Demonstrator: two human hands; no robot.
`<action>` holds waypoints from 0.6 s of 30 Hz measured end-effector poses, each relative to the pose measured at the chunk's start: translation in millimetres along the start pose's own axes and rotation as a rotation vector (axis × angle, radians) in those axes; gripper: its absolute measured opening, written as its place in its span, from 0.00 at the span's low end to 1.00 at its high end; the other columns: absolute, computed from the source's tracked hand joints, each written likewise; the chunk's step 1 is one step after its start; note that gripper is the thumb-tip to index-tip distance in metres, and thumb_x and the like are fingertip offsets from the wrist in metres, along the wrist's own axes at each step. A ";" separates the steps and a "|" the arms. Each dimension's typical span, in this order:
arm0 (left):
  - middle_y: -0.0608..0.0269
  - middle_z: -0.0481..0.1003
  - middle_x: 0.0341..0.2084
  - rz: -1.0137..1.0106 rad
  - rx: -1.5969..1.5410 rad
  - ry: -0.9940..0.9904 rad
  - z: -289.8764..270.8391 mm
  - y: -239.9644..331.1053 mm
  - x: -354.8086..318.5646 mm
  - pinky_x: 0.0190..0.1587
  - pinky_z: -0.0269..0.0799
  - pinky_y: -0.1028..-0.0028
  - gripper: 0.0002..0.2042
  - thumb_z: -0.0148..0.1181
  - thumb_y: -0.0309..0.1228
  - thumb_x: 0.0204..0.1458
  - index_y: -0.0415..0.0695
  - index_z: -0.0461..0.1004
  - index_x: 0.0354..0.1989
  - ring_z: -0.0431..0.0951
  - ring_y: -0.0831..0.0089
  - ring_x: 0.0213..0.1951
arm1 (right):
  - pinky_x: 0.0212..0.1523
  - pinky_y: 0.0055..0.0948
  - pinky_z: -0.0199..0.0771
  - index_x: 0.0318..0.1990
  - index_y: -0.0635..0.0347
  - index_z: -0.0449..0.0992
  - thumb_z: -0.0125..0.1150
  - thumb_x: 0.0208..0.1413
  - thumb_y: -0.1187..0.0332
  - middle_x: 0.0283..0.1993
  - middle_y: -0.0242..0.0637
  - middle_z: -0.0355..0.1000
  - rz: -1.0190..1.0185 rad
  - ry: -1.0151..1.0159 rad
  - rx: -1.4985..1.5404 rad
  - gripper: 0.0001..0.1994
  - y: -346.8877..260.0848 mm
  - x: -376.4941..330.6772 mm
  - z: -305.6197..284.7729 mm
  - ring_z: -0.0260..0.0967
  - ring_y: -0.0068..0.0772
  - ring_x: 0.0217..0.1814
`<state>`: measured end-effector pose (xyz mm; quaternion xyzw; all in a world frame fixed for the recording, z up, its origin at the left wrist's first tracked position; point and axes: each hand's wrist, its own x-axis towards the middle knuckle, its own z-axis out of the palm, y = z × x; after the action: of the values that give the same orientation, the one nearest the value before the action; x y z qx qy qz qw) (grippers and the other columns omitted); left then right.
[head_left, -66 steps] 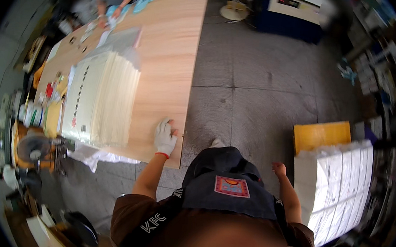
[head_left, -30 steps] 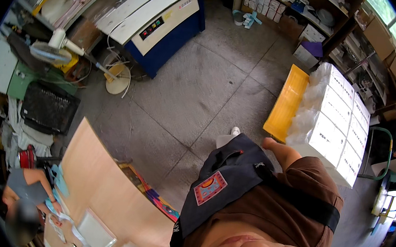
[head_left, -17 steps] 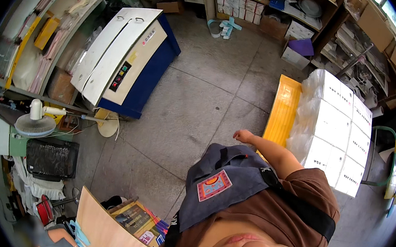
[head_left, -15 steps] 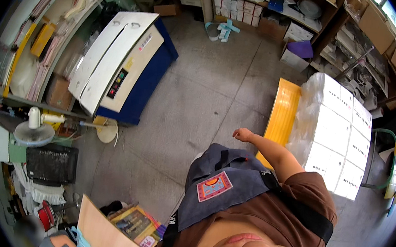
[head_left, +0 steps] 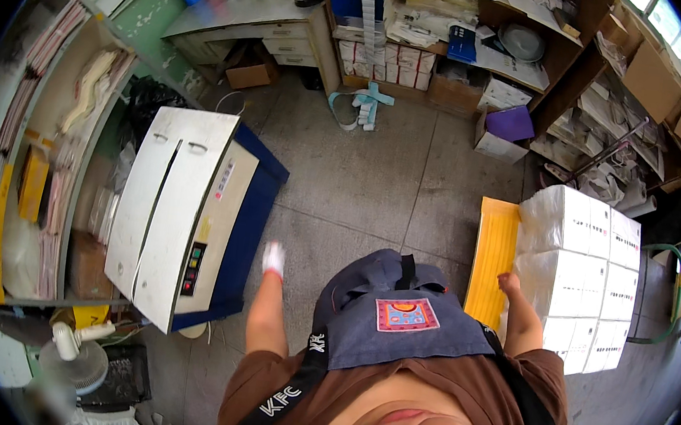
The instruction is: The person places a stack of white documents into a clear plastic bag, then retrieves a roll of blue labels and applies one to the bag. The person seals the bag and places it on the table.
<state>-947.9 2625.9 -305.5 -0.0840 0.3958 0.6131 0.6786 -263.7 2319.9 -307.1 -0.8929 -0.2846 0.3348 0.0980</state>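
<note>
My left hand (head_left: pixel 273 258) hangs at my left side, covered in white that looks like a glove. It is beside the blue-sided machine (head_left: pixel 231 226) with white top panels, apart from it; its fingers are blurred. On the right my bare right hand (head_left: pixel 507 283) is held low with the fingers curled in and nothing visible in them. From above it overlaps the edge of a yellow ribbed board (head_left: pixel 493 253). Beside that board stands a stack of white boxes (head_left: pixel 579 275), partly wrapped in clear plastic. I wear a blue-grey apron (head_left: pixel 373 299).
Shelves with paper stacks (head_left: pixel 50 207) line the left wall. A desk (head_left: pixel 236 23) and a loaded shelf unit (head_left: pixel 421 80) stand at the back. A light-blue strap (head_left: pixel 366 106) lies on the grey floor (head_left: pixel 359 190). A fan (head_left: pixel 74 359) is at lower left.
My view has turned and shifted, bringing more of the desk and back shelves into sight. My left hand has come into view. My right hand has swung outward to the right, toward the yellow board.
</note>
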 end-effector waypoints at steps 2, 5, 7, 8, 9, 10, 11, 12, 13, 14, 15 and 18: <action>0.64 0.70 0.27 0.258 0.671 -0.112 100.0 4.7 67.0 0.32 0.66 0.70 0.13 0.52 0.42 0.53 0.43 0.67 0.33 0.70 0.70 0.29 | 0.41 0.36 0.71 0.29 0.55 0.79 0.49 0.47 0.62 0.34 0.46 0.74 0.047 -0.087 0.096 0.12 -29.9 1.5 8.6 0.73 0.43 0.38; 0.53 0.67 0.51 0.033 0.975 -0.215 275.0 -65.3 91.6 0.46 0.68 0.68 0.32 0.55 0.44 0.50 0.45 0.52 0.61 0.72 0.61 0.47 | 0.37 0.34 0.73 0.31 0.53 0.79 0.50 0.46 0.66 0.31 0.43 0.75 0.077 -0.167 -0.131 0.10 -11.0 -22.3 49.0 0.74 0.39 0.35; 0.54 0.68 0.51 -0.002 0.968 -0.327 361.0 -93.1 111.3 0.44 0.69 0.68 0.27 0.53 0.43 0.52 0.46 0.56 0.59 0.73 0.62 0.46 | 0.37 0.33 0.73 0.33 0.51 0.79 0.53 0.45 0.66 0.32 0.40 0.75 -0.212 -0.352 -0.398 0.09 -49.6 -12.5 55.1 0.73 0.39 0.36; 0.54 0.68 0.50 -0.017 0.917 -0.398 375.1 -101.9 129.4 0.43 0.69 0.68 0.23 0.49 0.42 0.54 0.46 0.59 0.57 0.73 0.63 0.45 | 0.37 0.33 0.73 0.33 0.51 0.79 0.54 0.45 0.66 0.32 0.40 0.75 -0.249 -0.368 -0.135 0.09 -66.7 -11.9 53.9 0.73 0.38 0.37; 0.55 0.66 0.52 -0.036 0.977 -0.381 421.7 -119.2 131.9 0.42 0.70 0.68 0.21 0.47 0.41 0.56 0.47 0.59 0.57 0.73 0.63 0.44 | 0.36 0.33 0.73 0.33 0.52 0.78 0.54 0.45 0.66 0.31 0.39 0.75 -0.272 -0.372 -0.062 0.09 -83.1 -3.5 46.8 0.73 0.37 0.36; 0.55 0.65 0.53 -0.053 0.986 -0.394 430.1 -130.2 145.6 0.41 0.70 0.68 0.21 0.47 0.41 0.56 0.47 0.59 0.57 0.73 0.63 0.44 | 0.35 0.33 0.73 0.33 0.53 0.78 0.55 0.45 0.67 0.31 0.39 0.75 -0.300 -0.383 -0.079 0.09 -96.3 10.9 45.8 0.72 0.36 0.35; 0.55 0.64 0.55 -0.064 0.995 -0.399 439.2 -139.3 164.5 0.40 0.71 0.69 0.21 0.46 0.41 0.56 0.48 0.59 0.57 0.73 0.62 0.44 | 0.34 0.32 0.73 0.33 0.54 0.78 0.55 0.45 0.68 0.30 0.39 0.75 -0.345 -0.374 -0.140 0.08 -115.8 35.8 40.6 0.72 0.34 0.34; 0.55 0.63 0.55 -0.077 0.997 -0.401 469.7 -152.0 175.1 0.39 0.71 0.69 0.21 0.46 0.42 0.56 0.49 0.59 0.57 0.73 0.62 0.44 | 0.33 0.32 0.72 0.33 0.55 0.78 0.55 0.45 0.68 0.30 0.38 0.74 -0.391 -0.328 -0.222 0.08 -131.1 65.5 35.9 0.72 0.33 0.33; 0.56 0.62 0.56 -0.089 0.996 -0.398 498.5 -161.6 186.3 0.38 0.71 0.69 0.22 0.46 0.43 0.56 0.50 0.58 0.58 0.73 0.61 0.44 | 0.32 0.32 0.72 0.33 0.56 0.77 0.56 0.45 0.69 0.29 0.38 0.74 -0.433 -0.278 -0.289 0.08 -148.0 100.2 27.7 0.72 0.32 0.32; 0.56 0.61 0.57 -0.099 1.021 -0.385 514.5 -167.7 196.9 0.37 0.72 0.68 0.23 0.46 0.44 0.56 0.50 0.57 0.59 0.73 0.61 0.44 | 0.31 0.32 0.72 0.33 0.57 0.77 0.56 0.45 0.70 0.29 0.38 0.74 -0.423 -0.246 -0.264 0.08 -169.5 135.1 28.4 0.71 0.31 0.31; 0.56 0.60 0.57 -0.063 1.018 -0.391 539.1 -167.9 210.2 0.37 0.72 0.68 0.24 0.46 0.44 0.56 0.50 0.56 0.59 0.73 0.61 0.44 | 0.32 0.32 0.72 0.31 0.60 0.76 0.56 0.47 0.66 0.27 0.39 0.73 -0.052 -0.277 0.125 0.08 -201.0 165.1 18.1 0.71 0.31 0.29; 0.56 0.58 0.58 0.029 0.975 -0.453 600.0 -169.0 257.6 0.37 0.72 0.69 0.26 0.46 0.44 0.56 0.49 0.52 0.61 0.73 0.60 0.43 | 0.33 0.31 0.72 0.32 0.59 0.76 0.56 0.47 0.66 0.30 0.40 0.74 -0.053 -0.242 0.239 0.08 -265.5 257.1 -22.3 0.72 0.32 0.30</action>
<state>-552.4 3143.2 -129.6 0.3805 0.4793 0.3704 0.6988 -208.9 2685.2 -332.6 -0.8204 -0.2759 0.4685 0.1771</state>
